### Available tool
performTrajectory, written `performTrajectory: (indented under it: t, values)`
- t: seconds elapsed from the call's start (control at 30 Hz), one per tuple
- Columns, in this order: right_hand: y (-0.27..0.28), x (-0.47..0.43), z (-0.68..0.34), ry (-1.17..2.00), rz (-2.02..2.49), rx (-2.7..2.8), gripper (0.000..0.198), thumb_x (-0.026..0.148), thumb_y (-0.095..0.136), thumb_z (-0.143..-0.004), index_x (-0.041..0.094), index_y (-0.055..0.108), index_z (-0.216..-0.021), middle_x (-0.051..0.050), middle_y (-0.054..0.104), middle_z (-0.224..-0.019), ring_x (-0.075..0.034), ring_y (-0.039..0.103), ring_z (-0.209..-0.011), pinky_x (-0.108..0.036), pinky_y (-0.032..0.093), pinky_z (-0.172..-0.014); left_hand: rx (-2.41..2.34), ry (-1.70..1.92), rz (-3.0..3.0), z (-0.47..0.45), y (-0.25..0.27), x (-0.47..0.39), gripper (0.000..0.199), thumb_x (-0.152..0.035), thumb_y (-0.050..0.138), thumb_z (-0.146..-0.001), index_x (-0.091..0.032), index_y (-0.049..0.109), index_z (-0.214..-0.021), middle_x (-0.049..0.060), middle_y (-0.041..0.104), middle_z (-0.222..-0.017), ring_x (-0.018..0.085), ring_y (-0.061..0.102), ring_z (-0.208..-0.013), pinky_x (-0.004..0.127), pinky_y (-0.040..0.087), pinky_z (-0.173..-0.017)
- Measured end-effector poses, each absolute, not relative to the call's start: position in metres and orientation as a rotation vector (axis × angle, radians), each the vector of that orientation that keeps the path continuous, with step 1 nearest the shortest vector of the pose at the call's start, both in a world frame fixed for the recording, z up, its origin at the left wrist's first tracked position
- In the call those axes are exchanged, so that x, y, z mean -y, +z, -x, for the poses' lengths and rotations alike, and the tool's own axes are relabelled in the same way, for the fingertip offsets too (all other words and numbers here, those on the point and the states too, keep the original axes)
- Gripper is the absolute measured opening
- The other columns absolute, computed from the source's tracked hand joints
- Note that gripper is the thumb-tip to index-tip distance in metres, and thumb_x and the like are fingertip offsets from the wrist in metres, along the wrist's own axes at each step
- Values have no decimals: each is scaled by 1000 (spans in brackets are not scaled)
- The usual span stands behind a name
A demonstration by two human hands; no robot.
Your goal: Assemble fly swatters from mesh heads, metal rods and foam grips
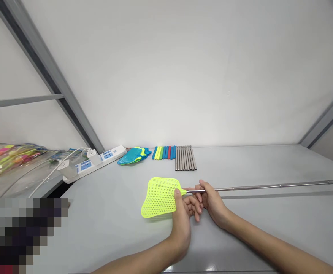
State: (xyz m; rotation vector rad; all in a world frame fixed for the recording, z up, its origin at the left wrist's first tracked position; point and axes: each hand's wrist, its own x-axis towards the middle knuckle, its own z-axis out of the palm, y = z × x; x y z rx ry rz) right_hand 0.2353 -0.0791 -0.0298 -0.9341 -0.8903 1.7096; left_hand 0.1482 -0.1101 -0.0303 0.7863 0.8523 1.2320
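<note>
A yellow-green fly swatter (160, 198) with a perforated head is held level above the grey table. Its telescopic metal rod (249, 187) is drawn out long and reaches to the right edge of the view. My left hand (185, 205) grips the neck of the head, thumb on top and fingers curled beneath. Just to the right, my right hand (209, 196) pinches the rod close to where it meets the head. Parts of the fingers of both hands are hidden behind the rod and the palms.
Along the wall lie stacked blue and yellow swatter heads (133, 155), a row of coloured handle grips (164, 152) and several metal rods (186, 158). A white power strip (95, 163) with plugs and cables runs along the left edge. Plastic-bagged colourful items (12, 156) lie beyond it.
</note>
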Motion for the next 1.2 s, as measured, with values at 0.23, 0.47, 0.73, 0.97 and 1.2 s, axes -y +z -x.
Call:
performTrajectory:
  t: [0.23,0.47,0.73,0.97,1.2]
  values:
    - [-35,76,-237,1759,904,936,49,45,28,-76,16,42,-39,2,36,-29,-10,39,-26,-21,29,-32,-859,1271,-801,-149,-30,110,60,-54,14,-79,-17,40,-40,3,44,-40,14,48,-54,25,33,-58]
    - [-30,75,-239,1788,922,946,44,44,31,-76,16,42,-43,3,38,-32,-8,37,-27,-21,28,-33,-904,1298,-746,-148,-32,105,57,-56,19,-77,-17,37,-40,1,40,-38,13,45,-48,26,33,-56]
    - [-26,73,-241,1819,955,927,41,43,33,-76,16,41,-47,3,39,-35,-8,37,-29,-20,28,-33,-918,1276,-648,-145,-29,101,53,-60,24,-74,-15,47,-55,-4,36,-39,9,33,-36,24,30,-46]
    - [-25,72,-243,1810,1028,1007,41,46,33,-76,16,40,-47,4,35,-36,-8,37,-31,-21,27,-36,-1025,1259,-530,-140,-23,96,49,-60,32,-72,-15,47,-62,-7,32,-39,6,29,-34,21,25,-42]
    - [-27,70,-246,1784,1005,905,37,40,46,-71,19,26,-49,8,20,-42,-5,24,-33,-20,23,-36,-1036,1351,-565,-141,-18,97,47,-59,35,-71,-14,47,-63,-7,31,-39,5,29,-34,20,24,-42]
